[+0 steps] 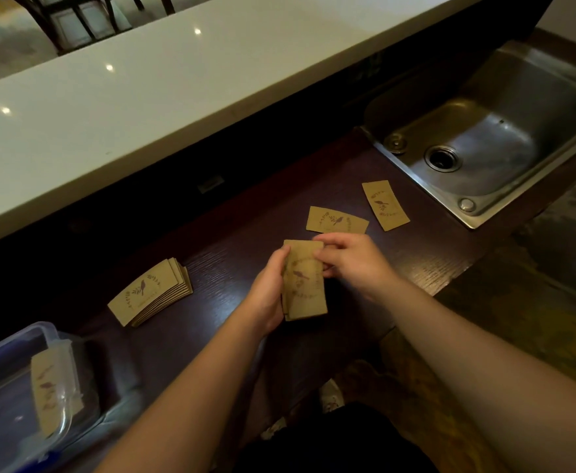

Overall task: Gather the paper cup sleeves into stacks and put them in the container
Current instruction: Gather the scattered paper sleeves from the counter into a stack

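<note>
A small stack of brown paper cup sleeves with a bird print is held over the dark wooden counter. My left hand grips its left edge and my right hand pinches its top right corner. Two single sleeves lie flat beyond my hands, one just past the held stack and another further right near the sink. A fanned stack of several sleeves rests on the counter to the left. The clear plastic container sits at the lower left with sleeves inside.
A steel sink is set into the counter at the right. A raised white countertop runs along the back, with chairs beyond it. The counter's front edge is close to my body, and a patterned floor shows below right.
</note>
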